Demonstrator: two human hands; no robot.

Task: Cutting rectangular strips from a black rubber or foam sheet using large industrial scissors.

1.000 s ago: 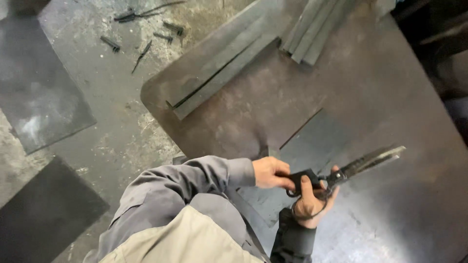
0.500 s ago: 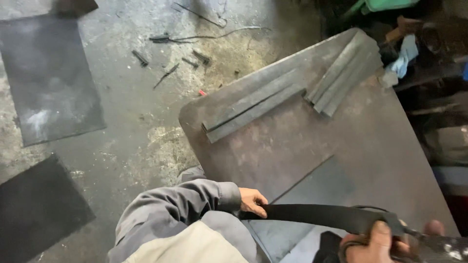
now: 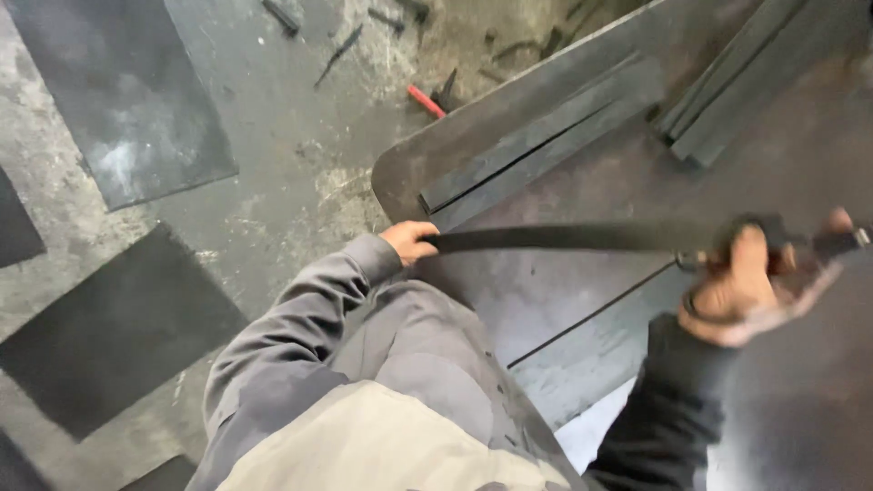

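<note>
so, notes from the head view. my left hand (image 3: 406, 241) is closed around the near end of a long dark metal strip (image 3: 582, 238), fingers wrapped over its top edge, just at the rounded corner of the tabletop (image 3: 400, 177). my right hand (image 3: 741, 291) is curled tight around the handles of what looks like a pair of shears (image 3: 832, 245) at the strip's far end; that end is blurred, so i cannot tell whether the blades are on the strip or just beside it.

the strip runs level between the two hands, above the big dark sheet (image 3: 582, 309) lying on the tabletop. it holds a straight line with no sag that i can see, so i judge it stiff enough to carry from the ends, though thin stock like this will likely flex and spring if twisted. the edges are probably sharp from cutting; i'd hold it on the flat faces, not along the cut edge. weight looks modest for one hand.

more cut strips (image 3: 536, 141) lie side by side further up the tabletop, another stack (image 3: 727, 91) near the top right. on the concrete floor (image 3: 273, 182) are dark sheet pieces and a red-handled tool (image 3: 425, 101) close to the tabletop's edge.
</note>
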